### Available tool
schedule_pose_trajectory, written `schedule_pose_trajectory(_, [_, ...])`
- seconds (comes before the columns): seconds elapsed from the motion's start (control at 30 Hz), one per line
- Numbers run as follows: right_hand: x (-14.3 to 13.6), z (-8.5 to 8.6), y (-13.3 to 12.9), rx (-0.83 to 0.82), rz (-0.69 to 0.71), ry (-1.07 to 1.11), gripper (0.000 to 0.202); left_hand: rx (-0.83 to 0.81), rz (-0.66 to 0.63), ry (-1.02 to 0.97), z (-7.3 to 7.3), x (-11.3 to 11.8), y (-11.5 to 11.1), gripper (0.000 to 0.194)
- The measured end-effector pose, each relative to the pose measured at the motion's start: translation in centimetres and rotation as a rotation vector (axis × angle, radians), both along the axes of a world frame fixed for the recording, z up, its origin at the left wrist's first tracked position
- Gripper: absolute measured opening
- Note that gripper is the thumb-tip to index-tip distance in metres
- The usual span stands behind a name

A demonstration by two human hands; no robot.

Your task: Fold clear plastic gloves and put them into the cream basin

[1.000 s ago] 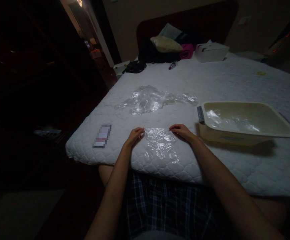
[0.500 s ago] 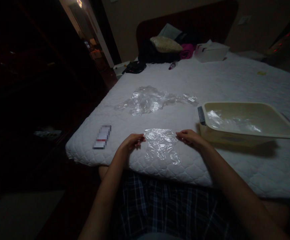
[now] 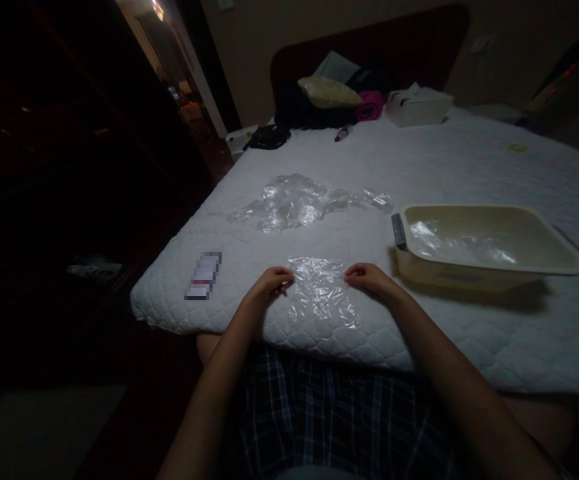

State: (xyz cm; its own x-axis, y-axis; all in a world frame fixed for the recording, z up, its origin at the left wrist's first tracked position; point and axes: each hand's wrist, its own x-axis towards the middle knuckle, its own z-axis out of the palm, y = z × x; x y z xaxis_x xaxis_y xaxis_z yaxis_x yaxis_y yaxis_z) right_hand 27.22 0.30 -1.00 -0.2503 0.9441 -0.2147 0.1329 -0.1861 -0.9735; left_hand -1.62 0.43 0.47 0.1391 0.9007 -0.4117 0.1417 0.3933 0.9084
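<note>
A clear, crinkled plastic bag (image 3: 320,290) lies spread on the white quilted bed cover (image 3: 369,337) near its front edge. At the bag's left edge, my left hand (image 3: 276,281) pinches the plastic between closed fingers. My right hand (image 3: 362,276) pinches the opposite edge. Beyond them lies a heap of clear plastic (image 3: 296,200) that trails to the right. A cream basin (image 3: 469,272) with a grey handle stands to the right and has more clear plastic in it.
A phone-like object (image 3: 204,275), pixelated, lies to the left. Towards the headboard are a pale pillow (image 3: 330,92), a pink roll (image 3: 370,105), a white box (image 3: 419,108), a small bottle (image 3: 342,134) and a dark bag (image 3: 269,137).
Both hands have moved inward along the bag and slightly closer together. The bag has barely shifted, and the view has tilted a little.
</note>
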Motion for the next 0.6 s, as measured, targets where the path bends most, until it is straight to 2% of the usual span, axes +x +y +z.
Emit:
schedule_pose_trajectory(0.2, [-0.2,-0.5,-0.1,0.162,-0.042,-0.089,0.022,0.066,0.057,-0.028,-0.1,0.6,-0.8,0.02])
schedule_pose_trajectory(0.37, [-0.1,-0.4,-0.6,0.31,-0.089,-0.134,0.025,0.211,0.095,-0.091,-0.6,1.3,-1.3,0.027])
schedule_pose_trajectory(0.6, [-0.3,-0.4,-1.6,0.324,-0.19,-0.115,0.028,0.295,0.177,-0.14,-2.4,1.0,-1.3,0.027])
